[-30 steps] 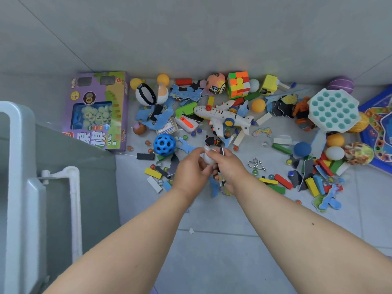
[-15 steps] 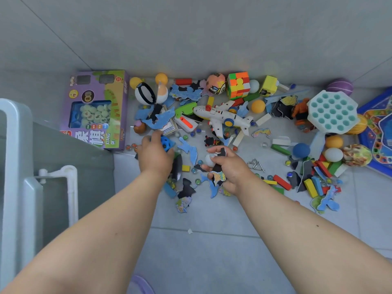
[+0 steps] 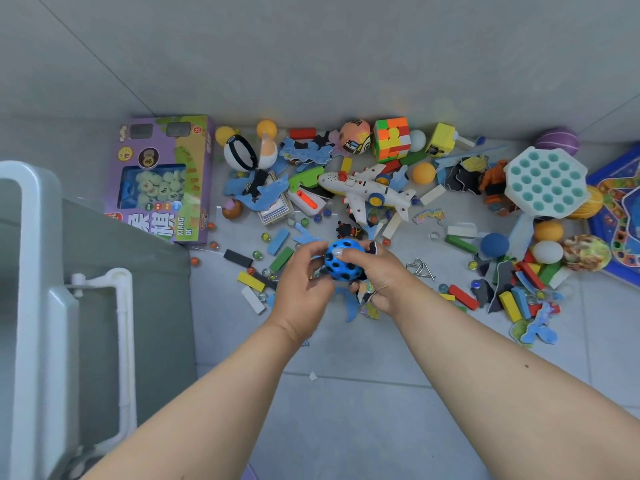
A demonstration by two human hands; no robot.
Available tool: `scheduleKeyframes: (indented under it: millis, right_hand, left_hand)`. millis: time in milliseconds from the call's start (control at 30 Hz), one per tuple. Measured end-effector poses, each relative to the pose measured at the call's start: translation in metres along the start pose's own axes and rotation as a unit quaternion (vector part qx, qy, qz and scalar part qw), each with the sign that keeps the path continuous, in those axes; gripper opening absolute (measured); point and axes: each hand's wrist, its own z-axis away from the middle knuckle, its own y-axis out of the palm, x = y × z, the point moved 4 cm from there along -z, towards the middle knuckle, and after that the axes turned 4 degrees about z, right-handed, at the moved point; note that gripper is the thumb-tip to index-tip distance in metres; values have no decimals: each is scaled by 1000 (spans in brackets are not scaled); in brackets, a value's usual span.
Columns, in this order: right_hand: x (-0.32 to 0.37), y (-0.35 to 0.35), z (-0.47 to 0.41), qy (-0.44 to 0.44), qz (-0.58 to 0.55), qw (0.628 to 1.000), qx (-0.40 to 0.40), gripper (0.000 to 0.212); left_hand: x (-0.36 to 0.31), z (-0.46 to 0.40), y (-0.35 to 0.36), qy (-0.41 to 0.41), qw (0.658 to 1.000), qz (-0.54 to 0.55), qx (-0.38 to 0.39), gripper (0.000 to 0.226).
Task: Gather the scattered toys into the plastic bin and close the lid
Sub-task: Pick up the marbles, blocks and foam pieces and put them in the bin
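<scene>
The blue ball (image 3: 344, 259), pitted with dark holes, is held above the floor (image 3: 346, 410) between both hands. The left hand (image 3: 301, 289) is curled against its left side, and the fingers (image 3: 341, 255) of the right hand (image 3: 382, 280) are wrapped over its top. A few flat puzzle pieces (image 3: 363, 292) are also clutched under the right palm.

The ball is judged to be light and somewhat springy (the holes suggest foam or soft rubber), so a cupped grip round its widest part should be enough, and little harm is expected if it is dropped, though it may roll or bounce away. The thin pieces are likelier to slip out edgeways.

The plastic bin (image 3: 20, 237) is seen at the far left, with its white rim close to the camera; whether its lid is in view cannot be told.

Much remains scattered on the floor: a toy airplane (image 3: 363, 194), a colour cube (image 3: 391, 138), a purple game box (image 3: 162, 178) just beside the bin, a teal bubble toy (image 3: 547, 183), wooden blocks (image 3: 509, 304) and marbles. Nothing is seen standing between the hands and the bin.
</scene>
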Motion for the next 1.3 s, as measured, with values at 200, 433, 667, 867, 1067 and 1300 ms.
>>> scheduleKeyframes:
  millis: [200, 433, 667, 867, 1067, 1300]
  right_hand:
    - [2, -3, 2, -17, -55, 998, -28, 22]
    - [4, 0, 4, -26, -60, 998, -12, 21]
    - [2, 1, 5, -25, -55, 998, 1, 22]
    - [0, 4, 5, -26, -50, 998, 8, 22]
    - [-2, 7, 3, -26, -57, 998, 10, 27]
    - [-3, 7, 2, -29, -59, 998, 15, 25]
  left_hand:
    - [20, -23, -45, -139, 931, -292, -172, 58]
    - [30, -46, -41, -166, 888, -418, -95, 60]
    - [28, -51, -41, -201, 879, -425, -86, 53]
    - [34, -61, -44, -263, 887, -366, -105, 47]
    - [33, -72, -38, -234, 893, -370, -109, 38]
    - [25, -76, -33, -205, 875, -430, -88, 34]
